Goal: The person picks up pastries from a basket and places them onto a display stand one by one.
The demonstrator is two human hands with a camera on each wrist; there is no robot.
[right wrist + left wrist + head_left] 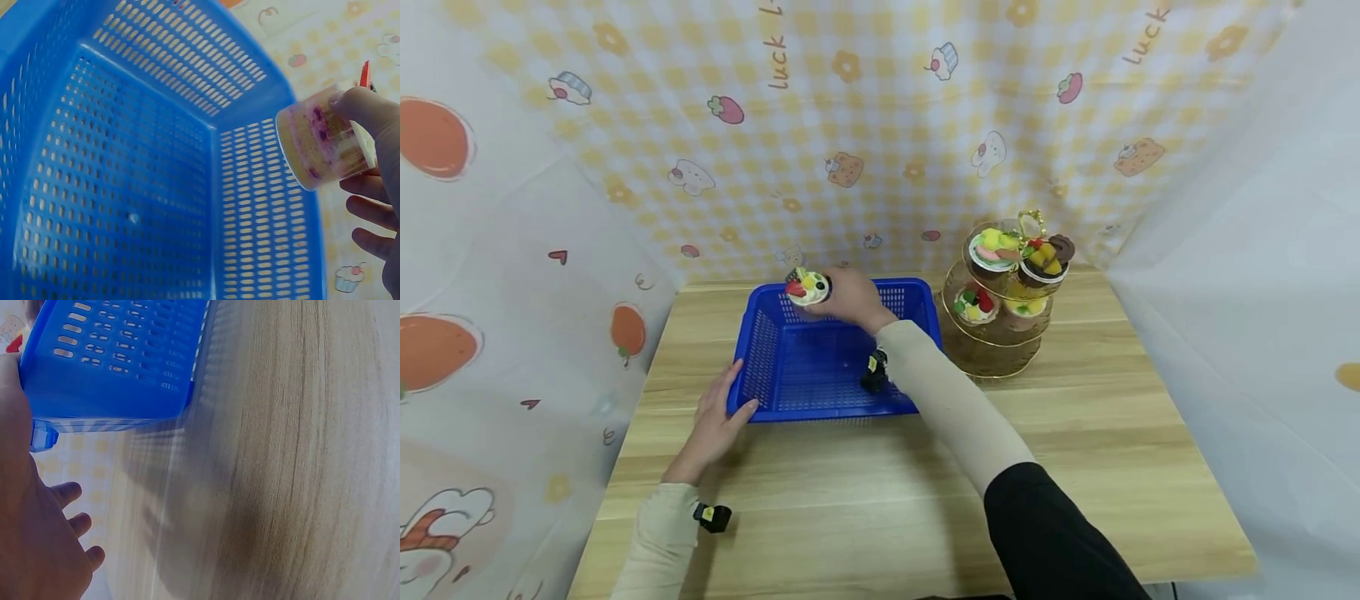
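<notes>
My right hand (853, 297) grips a clear cup of layered cake (325, 137) over the back part of a blue plastic basket (820, 414). Cream and fruit, with a strawberry piece, top the cake. In the right wrist view the cup tilts, its base toward the basket's inside, with my thumb along its upper side. My left hand (715, 425) rests at the basket's front left corner, thumb and forefinger at the rim. Its other fingers (80, 524) hang loose outside the basket wall in the left wrist view.
A three-tier gold-rimmed stand (1000, 358) stands right of the basket, with several fruit-topped dessert cups (992, 250) on its upper two tiers. Everything sits on a wooden table (1112, 467). A yellow checked cloth (887, 108) hangs behind, and pale printed sheets flank both sides.
</notes>
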